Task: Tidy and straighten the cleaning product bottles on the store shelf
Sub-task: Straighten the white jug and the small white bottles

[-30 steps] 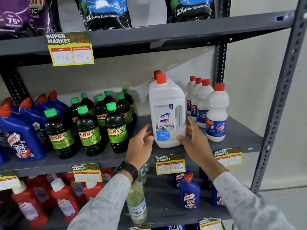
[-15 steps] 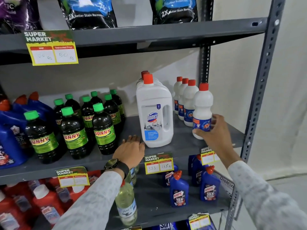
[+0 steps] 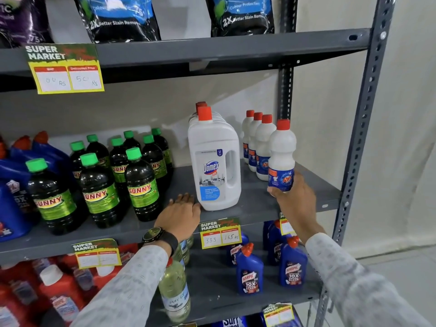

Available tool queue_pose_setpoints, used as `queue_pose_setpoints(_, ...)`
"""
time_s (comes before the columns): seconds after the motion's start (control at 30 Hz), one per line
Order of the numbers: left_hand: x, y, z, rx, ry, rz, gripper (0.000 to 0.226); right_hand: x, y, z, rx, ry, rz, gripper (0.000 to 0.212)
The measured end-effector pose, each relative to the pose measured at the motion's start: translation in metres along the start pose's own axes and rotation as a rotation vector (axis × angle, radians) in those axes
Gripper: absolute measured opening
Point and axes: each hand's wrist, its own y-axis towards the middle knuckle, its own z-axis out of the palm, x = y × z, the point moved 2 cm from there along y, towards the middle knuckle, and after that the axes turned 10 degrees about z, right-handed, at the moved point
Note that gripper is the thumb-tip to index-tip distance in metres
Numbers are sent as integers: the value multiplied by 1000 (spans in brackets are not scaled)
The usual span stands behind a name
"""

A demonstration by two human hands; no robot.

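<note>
On grey shelf (image 3: 259, 204), right hand (image 3: 295, 204) gripping Rin bottle (image 3: 282, 159), left hand (image 3: 181, 215) flat, released.

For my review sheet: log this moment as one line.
right hand: gripping front Rin bottle at base | left hand: flat on shelf beside Domex jug | phase: straightening

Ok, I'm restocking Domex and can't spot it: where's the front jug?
Head view, middle shelf, centre: the front Domex jug stands between the Sunny bottles and the Rin bottles, beside the left hand.
</note>
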Motion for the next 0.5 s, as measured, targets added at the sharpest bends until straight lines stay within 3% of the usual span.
queue_pose_setpoints(0.13,-3,-3,-2,5,5,-3,59,-1,-2,0,-12,-14,0,73)
queue_pose_setpoints(0.5,-7,-4,-5,28,15,-8,59,6,-2,-3,29,-40,30,77)
